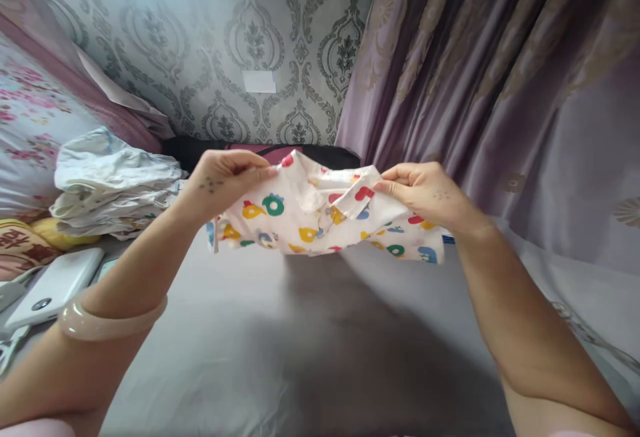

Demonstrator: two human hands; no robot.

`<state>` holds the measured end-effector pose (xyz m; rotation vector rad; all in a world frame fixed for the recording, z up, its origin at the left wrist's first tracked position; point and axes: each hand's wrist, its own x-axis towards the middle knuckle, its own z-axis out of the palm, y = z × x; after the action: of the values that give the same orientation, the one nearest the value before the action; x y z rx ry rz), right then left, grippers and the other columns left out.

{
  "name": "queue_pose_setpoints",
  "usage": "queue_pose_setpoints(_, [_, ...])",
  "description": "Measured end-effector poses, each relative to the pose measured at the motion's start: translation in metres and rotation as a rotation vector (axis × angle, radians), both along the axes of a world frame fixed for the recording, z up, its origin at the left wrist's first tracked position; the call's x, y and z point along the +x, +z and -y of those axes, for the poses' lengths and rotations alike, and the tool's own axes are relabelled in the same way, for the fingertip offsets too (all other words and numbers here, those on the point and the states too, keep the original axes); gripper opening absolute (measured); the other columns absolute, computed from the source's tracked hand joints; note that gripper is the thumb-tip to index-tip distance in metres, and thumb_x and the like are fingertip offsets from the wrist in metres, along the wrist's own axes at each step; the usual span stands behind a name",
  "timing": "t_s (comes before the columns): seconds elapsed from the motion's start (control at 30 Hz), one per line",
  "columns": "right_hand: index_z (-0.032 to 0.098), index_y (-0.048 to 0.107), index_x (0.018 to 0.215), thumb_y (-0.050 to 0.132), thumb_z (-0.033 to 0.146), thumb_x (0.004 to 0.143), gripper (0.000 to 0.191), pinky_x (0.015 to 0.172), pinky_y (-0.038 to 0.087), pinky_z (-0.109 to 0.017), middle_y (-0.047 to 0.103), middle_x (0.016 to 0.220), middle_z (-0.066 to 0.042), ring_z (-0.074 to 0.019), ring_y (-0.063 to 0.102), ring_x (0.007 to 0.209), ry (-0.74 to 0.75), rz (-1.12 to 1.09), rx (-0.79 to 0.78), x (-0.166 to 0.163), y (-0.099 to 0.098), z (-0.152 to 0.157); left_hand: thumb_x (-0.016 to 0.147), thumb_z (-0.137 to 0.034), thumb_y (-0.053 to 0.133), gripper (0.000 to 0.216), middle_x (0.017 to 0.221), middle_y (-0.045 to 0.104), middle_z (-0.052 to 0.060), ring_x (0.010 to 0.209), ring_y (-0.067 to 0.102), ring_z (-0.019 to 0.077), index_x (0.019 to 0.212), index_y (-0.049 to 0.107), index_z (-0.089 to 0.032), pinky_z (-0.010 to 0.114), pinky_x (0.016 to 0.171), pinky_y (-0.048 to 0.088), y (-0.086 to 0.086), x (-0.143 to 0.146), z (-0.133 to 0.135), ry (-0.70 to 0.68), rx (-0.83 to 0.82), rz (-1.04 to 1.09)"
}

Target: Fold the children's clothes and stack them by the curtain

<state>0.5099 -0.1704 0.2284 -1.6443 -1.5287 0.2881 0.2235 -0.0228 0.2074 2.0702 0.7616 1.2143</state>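
Together, the left hand (217, 178) and right hand (427, 190) pinch a brightly printed white shirt (285, 230) beside its collar, suspending it between them over a gray sheet (215, 337); piled fabric (110, 183) sits left of the left hand, a purple curtain (430, 70) beyond the right.

Only illegible lettering (16, 239), on orange fabric (25, 257)
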Motion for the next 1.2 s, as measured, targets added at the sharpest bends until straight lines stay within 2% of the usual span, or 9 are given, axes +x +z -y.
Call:
queue_pose_setpoints(0.13, [0.024,0.072,0.1,0.061,0.039,0.089,0.021,0.074,0.05,-0.031,0.074,0.093,-0.003,-0.0195,0.067,0.084,-0.134,0.39,0.449,-0.013,0.033,0.007,0.084,-0.046,0.064,0.024,0.087,0.068,-0.001,0.093,0.062,0.0171,0.094,0.071,-0.026,0.026,0.071,0.049,0.032,-0.001,0.009,0.332,0.429,0.112])
queue_pose_setpoints(0.17, [0.025,0.072,0.101,0.061,0.036,0.09,0.019,0.076,0.049,-0.031,0.074,0.095,-0.002,-0.0198,0.067,0.086,-0.128,0.446,0.474,-0.015,0.038,0.007,0.085,-0.044,0.062,0.022,0.091,0.068,-0.001,0.096,0.061,0.0171,0.097,0.07,-0.027,0.027,0.074,0.048,0.036,-0.001,0.009,0.374,0.497,0.106])
queue_pose_setpoints(0.27, [0.026,0.073,0.091,0.063,0.034,0.088,0.014,0.07,0.048,-0.03,0.074,0.085,-0.001,-0.0208,0.068,0.081,-0.081,0.498,0.354,-0.017,0.042,0.001,0.086,-0.039,0.059,0.018,0.088,0.068,0.002,0.09,0.061,0.0179,0.092,0.07,-0.026,0.03,0.074,0.046,0.04,0.003,0.0,0.351,0.601,-0.011])
queue_pose_setpoints(0.43, [0.024,0.073,0.092,0.057,0.04,0.091,0.022,0.067,0.047,-0.033,0.073,0.083,-0.005,-0.0236,0.067,0.081,-0.215,0.441,0.399,-0.015,0.038,-0.011,0.088,-0.037,0.054,0.02,0.082,0.066,0.003,0.078,0.059,0.017,0.088,0.07,-0.025,0.03,0.068,0.043,0.037,0.013,-0.018,0.334,0.634,0.007])
queue_pose_setpoints(0.63, [0.021,0.068,0.094,0.05,0.036,0.095,0.024,0.07,0.046,-0.035,0.071,0.086,-0.009,-0.025,0.066,0.084,-0.341,0.521,0.46,-0.013,0.034,-0.023,0.088,-0.035,0.052,0.02,0.081,0.064,0.003,0.077,0.057,0.0165,0.089,0.068,-0.024,0.029,0.07,0.042,0.036,0.018,-0.016,0.302,0.625,-0.014])
queue_pose_setpoints(0.77, [0.021,0.065,0.099,0.042,0.029,0.098,0.025,0.075,0.045,-0.035,0.07,0.094,-0.01,-0.0241,0.064,0.089,-0.401,0.598,0.492,-0.011,0.031,-0.028,0.088,-0.036,0.052,0.02,0.075,0.063,0.003,0.073,0.056,0.016,0.085,0.066,-0.022,0.028,0.067,0.042,0.031,0.018,-0.016,0.228,0.572,-0.116])
queue_pose_setpoints(0.87, [0.02,0.064,0.105,0.035,0.029,0.1,0.03,0.078,0.045,-0.036,0.068,0.102,-0.012,-0.0242,0.063,0.095,-0.468,0.619,0.581,-0.011,0.03,-0.029,0.09,-0.036,0.051,0.02,0.08,0.064,0.004,0.077,0.058,0.0169,0.088,0.065,-0.022,0.029,0.069,0.043,0.028,0.018,-0.016,0.283,0.583,-0.05])
queue_pose_setpoints(1.03, [0.021,0.064,0.107,0.034,0.032,0.101,0.032,0.079,0.046,-0.036,0.068,0.105,-0.01,-0.0241,0.063,0.096,-0.395,0.659,0.549,-0.009,0.03,-0.032,0.093,-0.038,0.049,0.019,0.094,0.067,0.005,0.091,0.06,0.0184,0.092,0.062,-0.024,0.03,0.074,0.043,0.033,0.021,-0.018,0.338,0.647,-0.021])
queue_pose_setpoints(1.2, [0.023,0.066,0.102,0.039,0.034,0.1,0.029,0.078,0.045,-0.036,0.069,0.1,-0.01,-0.0247,0.063,0.094,-0.425,0.676,0.503,-0.003,0.038,-0.038,0.097,-0.036,0.048,0.017,0.101,0.065,0.001,0.096,0.058,0.0148,0.096,0.059,-0.023,0.03,0.081,0.04,0.048,0.026,-0.026,0.4,0.704,0.025])
